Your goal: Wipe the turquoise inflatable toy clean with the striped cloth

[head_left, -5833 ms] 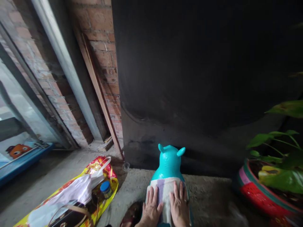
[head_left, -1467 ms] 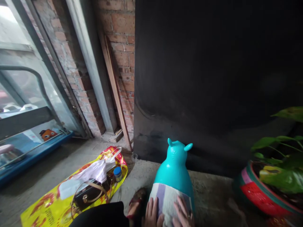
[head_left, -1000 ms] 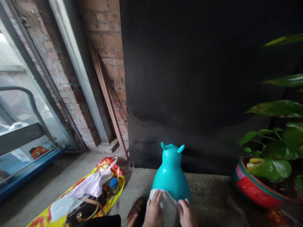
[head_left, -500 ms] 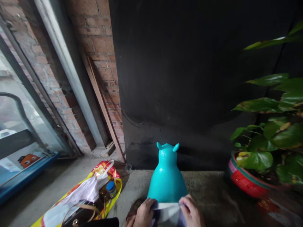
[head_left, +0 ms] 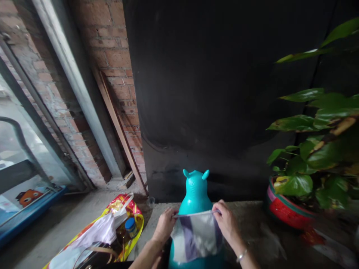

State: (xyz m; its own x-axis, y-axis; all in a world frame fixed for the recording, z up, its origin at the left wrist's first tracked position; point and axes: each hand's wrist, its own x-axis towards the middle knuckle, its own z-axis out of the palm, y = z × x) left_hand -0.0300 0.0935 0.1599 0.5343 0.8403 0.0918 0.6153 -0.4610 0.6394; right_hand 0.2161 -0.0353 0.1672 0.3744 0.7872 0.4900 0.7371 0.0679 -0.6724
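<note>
A white and purple striped cloth (head_left: pixel 198 237) is stretched between my two hands, its top edge pulled straight. My left hand (head_left: pixel 167 224) pinches the upper left corner. The upper right corner is gripped in my right hand (head_left: pixel 225 220), with a silver bangle on that wrist. Behind the cloth stands a turquoise animal-shaped figure (head_left: pixel 196 190) with two small ears, its lower body partly covered by the cloth. I cannot tell whether the cloth touches the figure.
To the left lies a red and yellow bag (head_left: pixel 138 215) with a blue-lidded jar (head_left: pixel 130 226) and pale cloth. A red potted plant (head_left: pixel 291 209) stands right. Behind is a black panel (head_left: pixel 210 93); a blue trolley (head_left: pixel 33 213) sits far left.
Both hands have moved up and forward with the cloth, which now hangs spread out in front of the turquoise figure. The view has shifted slightly to the right.
</note>
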